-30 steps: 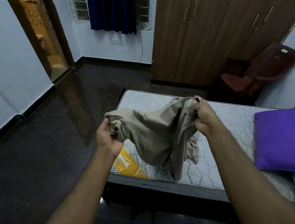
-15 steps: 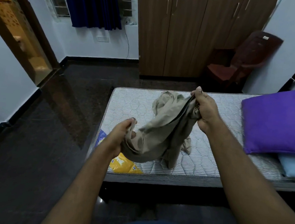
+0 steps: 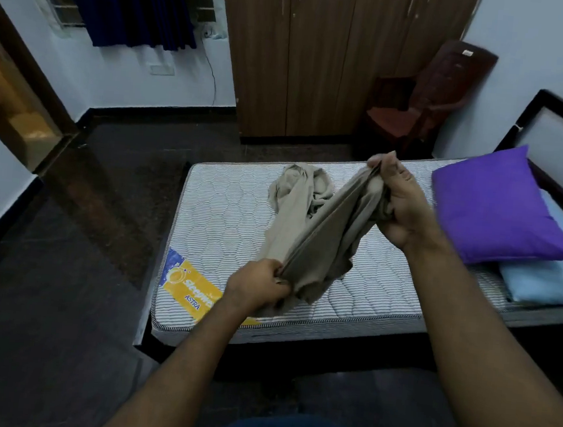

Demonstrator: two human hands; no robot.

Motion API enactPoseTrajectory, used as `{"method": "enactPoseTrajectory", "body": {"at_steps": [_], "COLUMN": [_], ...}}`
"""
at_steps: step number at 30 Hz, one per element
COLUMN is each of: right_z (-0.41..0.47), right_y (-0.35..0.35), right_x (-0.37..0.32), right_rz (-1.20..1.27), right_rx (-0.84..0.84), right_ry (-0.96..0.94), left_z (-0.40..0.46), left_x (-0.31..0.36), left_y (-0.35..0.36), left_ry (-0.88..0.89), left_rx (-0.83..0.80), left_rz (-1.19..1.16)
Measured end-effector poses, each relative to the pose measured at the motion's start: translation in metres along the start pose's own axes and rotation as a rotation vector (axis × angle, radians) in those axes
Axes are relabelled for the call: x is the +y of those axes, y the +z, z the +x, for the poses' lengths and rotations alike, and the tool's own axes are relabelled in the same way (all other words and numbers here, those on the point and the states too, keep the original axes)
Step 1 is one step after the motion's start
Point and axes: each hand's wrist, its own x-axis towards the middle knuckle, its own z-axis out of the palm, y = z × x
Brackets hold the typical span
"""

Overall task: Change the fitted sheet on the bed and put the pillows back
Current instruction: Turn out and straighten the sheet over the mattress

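Sheet [image 3: 319,230] stretches taut between our hands over the bare mattress [image 3: 232,216], likely to find its edge. Left hand [image 3: 260,284] at seven o'clock and right hand [image 3: 400,203] at two both clench bunched fabric; pillows [image 3: 499,201] wait at three.

Bare mattress [image 3: 225,222] left, purple pillow [image 3: 498,205] right

Brown wooden wardrobe [image 3: 321,56] against the far wall, dark red plastic chair [image 3: 426,100] just right of it, navy curtain [image 3: 131,2] to its left.
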Motion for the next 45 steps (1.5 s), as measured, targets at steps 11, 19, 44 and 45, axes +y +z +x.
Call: {"method": "enactPoseTrajectory", "body": {"at_steps": [11,19,44,45], "right_z": [0.014,-0.012,-0.050,-0.047], "right_y": [-0.034,-0.036,-0.051,-0.047], "right_x": [0.017,0.019,0.114,0.119], "right_rz": [-0.137,-0.528,-1.535,-1.569], "right_rx": [0.428,0.045,-1.119,-1.071], "right_ry": [-0.140,-0.028,0.955,0.850], "left_z": [-0.004,0.002,-0.041,-0.047], "left_x": [-0.035,-0.037,-0.190,-0.192], "left_y": [-0.013,-0.117,-0.058,-0.055], "left_ry": [-0.150,-0.091,-0.152,-0.173], "left_rx": [0.437,1.081,0.187,0.161], "left_rz": [-0.300,-0.938,0.114,0.200]}}
